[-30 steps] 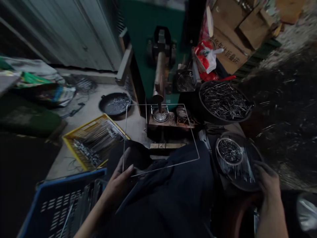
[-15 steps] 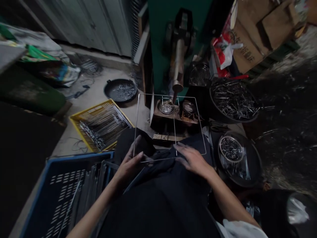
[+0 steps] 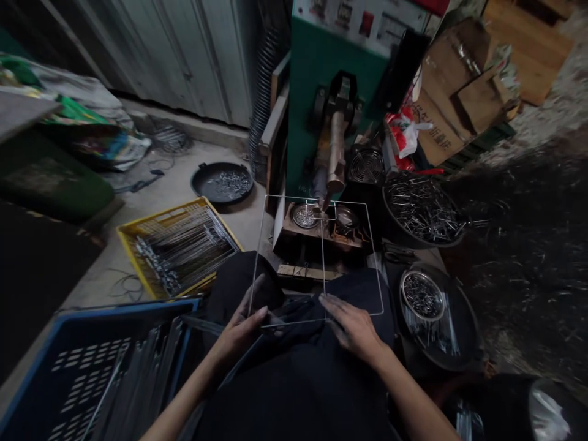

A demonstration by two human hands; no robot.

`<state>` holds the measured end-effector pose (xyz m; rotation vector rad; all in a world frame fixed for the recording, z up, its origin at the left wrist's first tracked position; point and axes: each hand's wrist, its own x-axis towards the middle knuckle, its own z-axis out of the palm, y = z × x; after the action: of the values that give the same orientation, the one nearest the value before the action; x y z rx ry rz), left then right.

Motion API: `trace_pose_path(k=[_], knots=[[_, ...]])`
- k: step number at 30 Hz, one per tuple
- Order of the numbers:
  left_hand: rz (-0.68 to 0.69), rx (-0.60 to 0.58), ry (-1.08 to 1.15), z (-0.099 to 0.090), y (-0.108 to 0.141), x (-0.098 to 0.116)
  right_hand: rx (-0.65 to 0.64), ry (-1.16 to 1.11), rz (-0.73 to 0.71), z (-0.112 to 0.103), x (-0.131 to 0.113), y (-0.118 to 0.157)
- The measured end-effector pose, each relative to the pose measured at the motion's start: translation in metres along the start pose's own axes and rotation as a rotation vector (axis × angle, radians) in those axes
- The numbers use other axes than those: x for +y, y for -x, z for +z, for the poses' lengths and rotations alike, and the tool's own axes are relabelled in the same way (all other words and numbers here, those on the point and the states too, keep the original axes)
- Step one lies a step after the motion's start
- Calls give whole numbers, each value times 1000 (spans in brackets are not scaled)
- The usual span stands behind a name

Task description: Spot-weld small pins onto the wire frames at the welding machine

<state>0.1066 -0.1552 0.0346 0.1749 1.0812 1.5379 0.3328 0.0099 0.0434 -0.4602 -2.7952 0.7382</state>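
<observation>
A thin rectangular wire frame point(image 3: 380, 269) with a middle rod spans the space between my hands and a green machine point(image 3: 303, 110). My left hand point(image 3: 248, 321) grips its near left corner between thumb and fingers. At the near end of the middle rod, my right hand point(image 3: 346, 324) pinches rod and frame together. The frame's far side, with a small wire piece at its centre, lies at the machine's metal electrode tip point(image 3: 324, 199). Below it a small round dish point(image 3: 304, 215) of bits sits on a ledge.
Left: a yellow basket point(image 3: 133, 266) of wire rods, a blue crate point(image 3: 32, 361) of frames, a black pan point(image 3: 202, 177) of small parts. Right: a heaped pan of wire pieces point(image 3: 422, 208), a steel bowl point(image 3: 422, 296) on a tray, a cardboard box point(image 3: 441, 110).
The view has tilted up, showing more of the machine. The frame's far side now sits closer to the electrode tip. Both hands keep their hold.
</observation>
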Motion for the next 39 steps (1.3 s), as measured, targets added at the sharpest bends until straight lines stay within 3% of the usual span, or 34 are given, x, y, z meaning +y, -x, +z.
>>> trace_pose_path(k=[9, 25, 29, 35, 39], knots=[[7, 12, -12, 5, -9, 10, 31, 25, -39, -8, 5, -9], [5, -60, -33, -3, -22, 12, 52, 22, -27, -6, 11, -15], [114, -126, -61, -6, -74, 36, 132, 72, 21, -16, 35, -49], [217, -371, -47, -3, -187, 94, 201, 262, 248, -60, 90, -147], [252, -399, -71, -1, -220, 119, 219, 204, 206, -76, 110, -183]])
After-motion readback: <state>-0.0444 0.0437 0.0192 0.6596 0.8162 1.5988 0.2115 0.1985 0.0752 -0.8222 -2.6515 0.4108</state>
